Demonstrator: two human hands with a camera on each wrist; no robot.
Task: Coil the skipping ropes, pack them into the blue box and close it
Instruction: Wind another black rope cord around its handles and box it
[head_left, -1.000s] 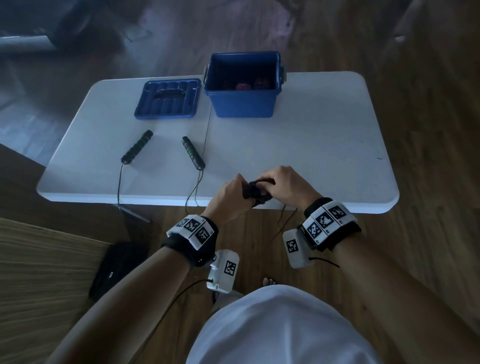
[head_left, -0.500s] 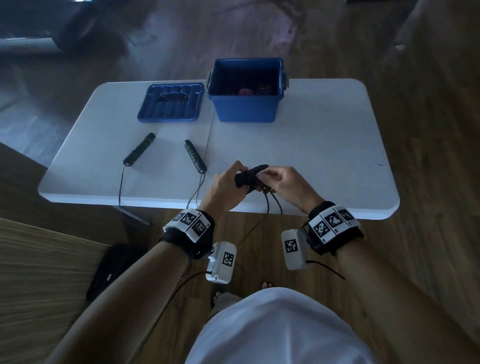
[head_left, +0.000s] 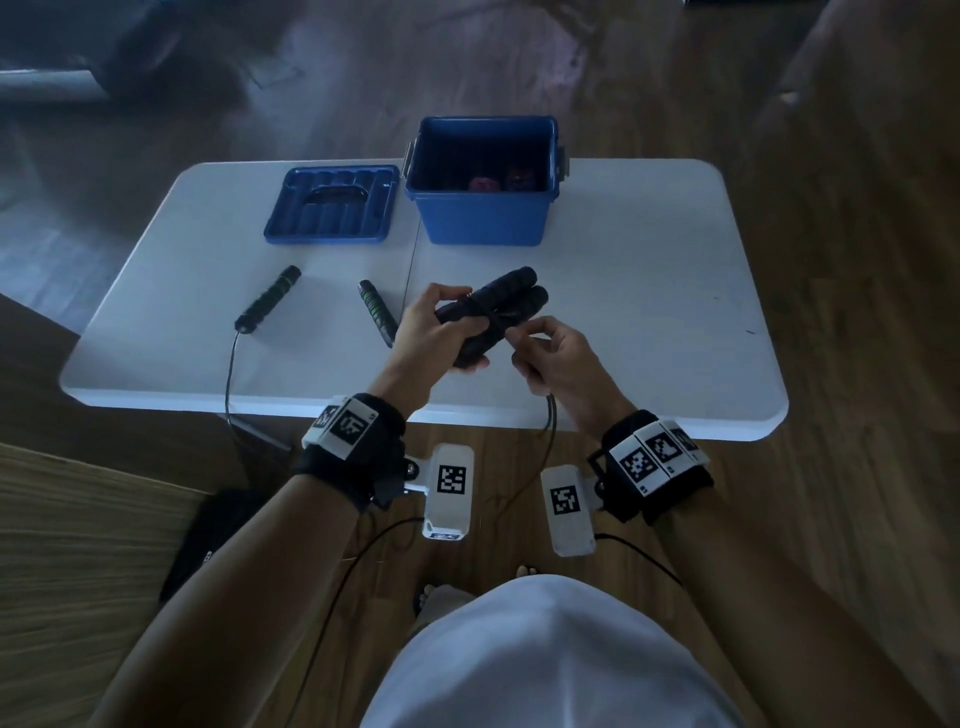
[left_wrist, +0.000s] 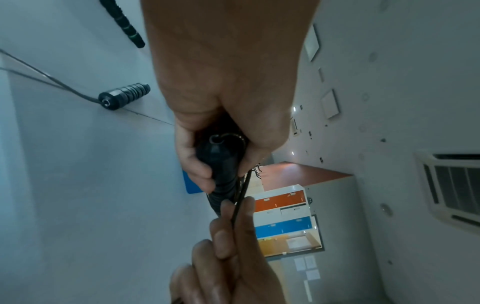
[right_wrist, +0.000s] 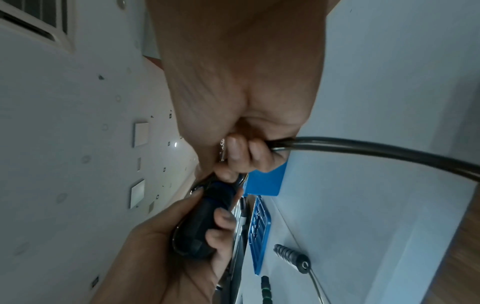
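Note:
My left hand (head_left: 441, 338) grips two black rope handles (head_left: 498, 306) held side by side above the white table (head_left: 649, 312). A turn of black cord crosses them. My right hand (head_left: 540, 348) pinches that cord (right_wrist: 363, 150) just right of the handles; two strands run from the fist down past the table's front edge. The left wrist view has the handles (left_wrist: 223, 170) end-on inside the left hand (left_wrist: 207, 156). A second rope's green-banded handles (head_left: 267, 306) (head_left: 376, 309) lie on the table to the left. The open blue box (head_left: 485, 182) stands at the back, its lid (head_left: 332, 205) beside it.
Dark reddish items lie at the bottom of the box. The second rope's cord (head_left: 228, 374) hangs over the table's front edge to the wooden floor. A black bag (head_left: 208, 540) lies on the floor at the lower left.
Both hands have risen from the table's front edge and moved farther over the table. The handles now stick out clearly from the left hand, and the right hand has pulled the cord to the right.

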